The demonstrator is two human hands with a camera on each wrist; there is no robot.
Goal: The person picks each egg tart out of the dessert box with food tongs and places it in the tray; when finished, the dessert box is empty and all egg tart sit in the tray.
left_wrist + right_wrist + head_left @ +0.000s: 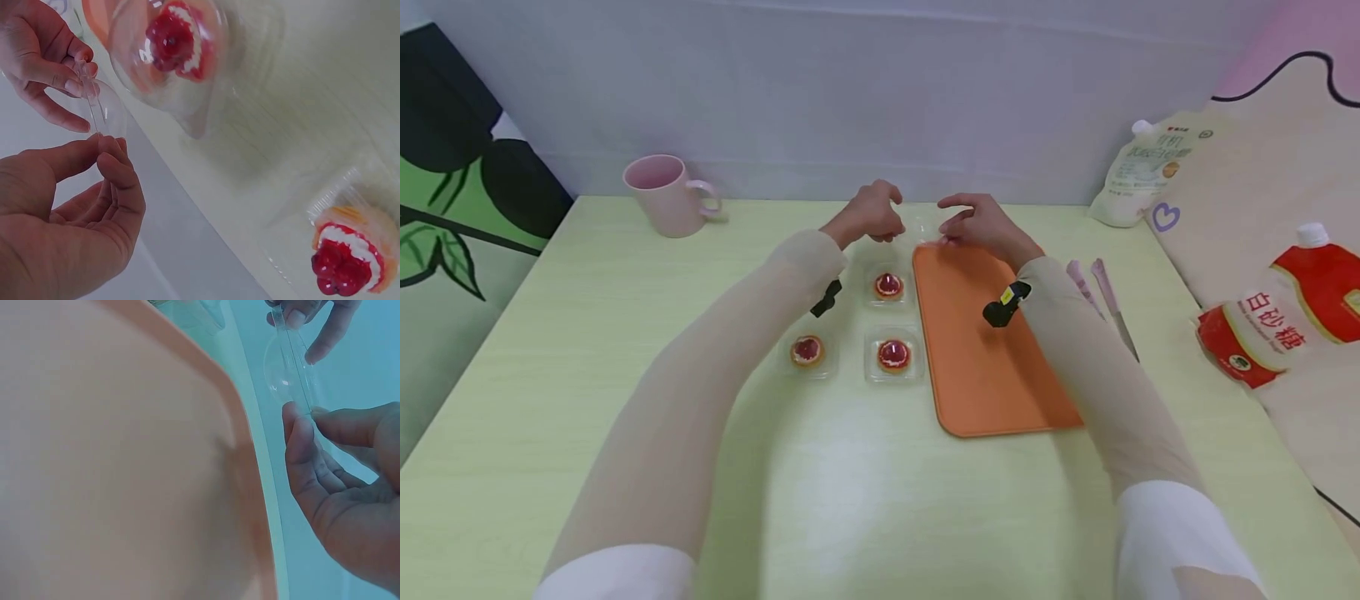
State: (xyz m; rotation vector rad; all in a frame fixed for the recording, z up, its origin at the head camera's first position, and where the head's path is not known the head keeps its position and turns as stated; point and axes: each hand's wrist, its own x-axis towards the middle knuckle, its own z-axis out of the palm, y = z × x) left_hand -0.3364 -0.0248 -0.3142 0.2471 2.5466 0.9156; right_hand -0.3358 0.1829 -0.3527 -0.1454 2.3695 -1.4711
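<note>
My left hand [874, 212] and right hand [981, 223] meet near the table's back edge. Between them is a small clear plastic domed container [111, 109], held up off the table. In the left wrist view, the left hand [81, 212] pinches one end of its rim. The right hand [353, 481] grips the rim's other end between thumb and fingers. Three small red-topped tarts sit in clear boxes nearby: a back tart [888, 286], a front tart [894, 356] and a left tart [807, 351]. Whether the held container is empty is hard to tell.
An orange tray [992, 358] lies under the right forearm. Two pink-handled utensils [1108, 287] are right of it. A pink mug [666, 196] stands back left. A white pouch [1138, 179] leans back right, and a red-and-white sugar bag [1273, 321] lies at the right edge.
</note>
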